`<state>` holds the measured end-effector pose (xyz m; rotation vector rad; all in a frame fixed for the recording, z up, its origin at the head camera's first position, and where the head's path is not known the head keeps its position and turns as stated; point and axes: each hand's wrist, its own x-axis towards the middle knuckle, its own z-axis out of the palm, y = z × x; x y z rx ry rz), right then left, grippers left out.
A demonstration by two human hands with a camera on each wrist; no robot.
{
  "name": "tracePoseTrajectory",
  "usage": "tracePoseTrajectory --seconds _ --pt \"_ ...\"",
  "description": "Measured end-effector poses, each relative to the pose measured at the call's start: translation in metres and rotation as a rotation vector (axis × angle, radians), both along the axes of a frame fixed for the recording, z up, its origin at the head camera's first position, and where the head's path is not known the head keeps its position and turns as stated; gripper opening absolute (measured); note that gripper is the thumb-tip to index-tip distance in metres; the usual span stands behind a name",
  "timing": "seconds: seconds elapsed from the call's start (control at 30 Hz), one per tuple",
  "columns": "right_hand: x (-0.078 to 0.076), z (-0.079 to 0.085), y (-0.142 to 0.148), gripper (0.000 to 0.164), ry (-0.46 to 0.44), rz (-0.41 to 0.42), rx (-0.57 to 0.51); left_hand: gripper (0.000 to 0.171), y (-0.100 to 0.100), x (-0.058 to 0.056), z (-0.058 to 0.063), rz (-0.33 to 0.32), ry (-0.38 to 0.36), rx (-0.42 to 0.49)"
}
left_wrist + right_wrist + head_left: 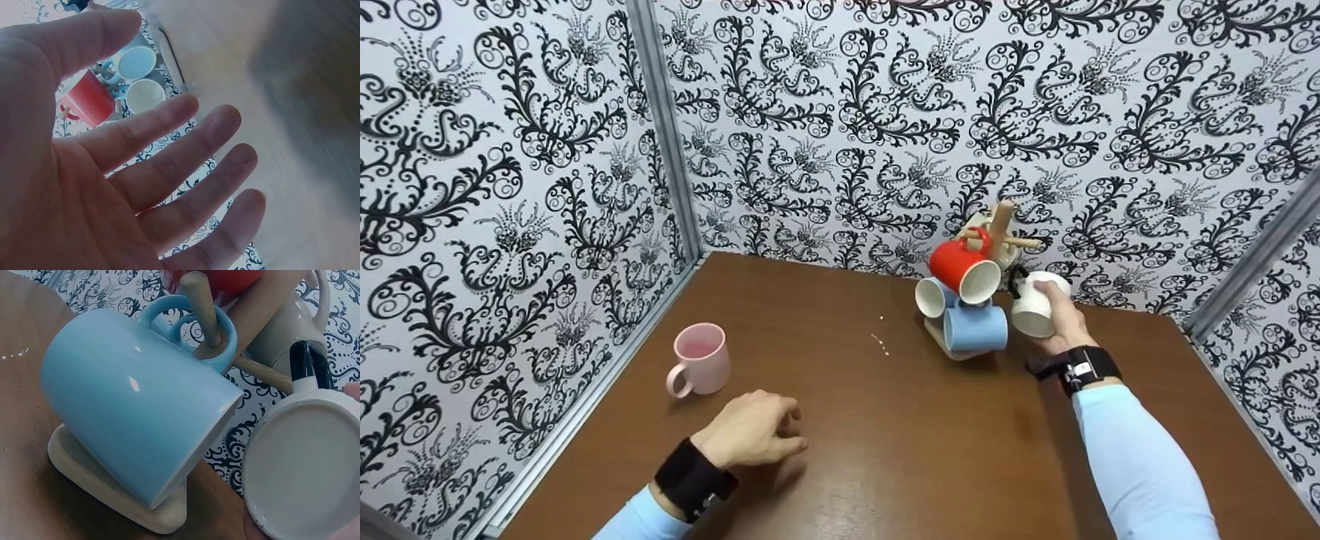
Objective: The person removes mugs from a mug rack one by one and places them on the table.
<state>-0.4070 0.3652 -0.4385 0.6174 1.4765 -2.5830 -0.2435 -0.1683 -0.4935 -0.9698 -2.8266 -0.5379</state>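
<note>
My right hand (1061, 315) grips a white mug (1035, 304) with a black handle (306, 363) on the right side of a wooden mug tree (1001, 221). In the right wrist view that handle meets the end of a peg (261, 374); I cannot tell whether the peg passes through it. A light blue mug (129, 405) hangs by its handle on the neighbouring peg. Above it are a red mug (960, 270) and, to the left, another pale blue mug (934, 296). My left hand (754, 431) hovers low over the table, fingers loosely spread, holding nothing.
A pink mug (703, 360) stands upright on the brown table (840, 450), beyond my left hand. A cream mug (287, 332) hangs at the back of the tree. Small white specks (880, 341) lie left of the tree's base. Patterned walls (810, 135) enclose the table.
</note>
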Motion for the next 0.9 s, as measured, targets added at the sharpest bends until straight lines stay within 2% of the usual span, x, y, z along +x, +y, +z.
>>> tracePoseTrajectory --seconds 0.27,0.47,0.73,0.9 --pt "0.008 -0.001 -0.006 0.042 0.021 -0.003 0.031 0.034 0.005 -0.004 -0.001 -0.012 -0.039 0.059" --pt "0.012 -0.002 -0.009 0.044 0.063 0.016 0.004 0.032 0.009 -0.007 -0.001 -0.010 -0.046 0.085" --pt "0.017 -0.004 -0.008 0.046 0.048 -0.010 0.091 0.031 0.015 -0.010 -0.004 -0.025 -0.062 0.108" --pt "0.017 -0.004 -0.008 0.045 0.056 -0.024 0.106 0.029 0.022 -0.013 0.001 -0.032 -0.051 0.100"
